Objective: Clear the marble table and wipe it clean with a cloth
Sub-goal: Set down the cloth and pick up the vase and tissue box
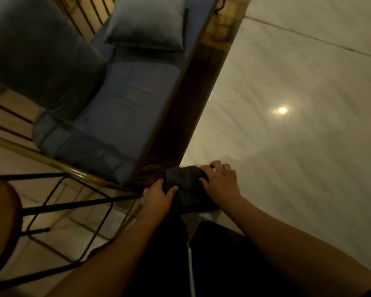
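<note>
Presently, the left hand (156, 198) is gripping the dark cloth (185, 187) at its 8 o'clock edge, fingers curled on it. That cloth is lying on the marble table (287, 93) corner. At 2 o'clock, the right hand (220, 181) is pressing it flat, fingers spread.

The pale marble surface (287, 103) fills the frame's right; a dark cloth (185, 187) lies at its lower-left corner.
</note>
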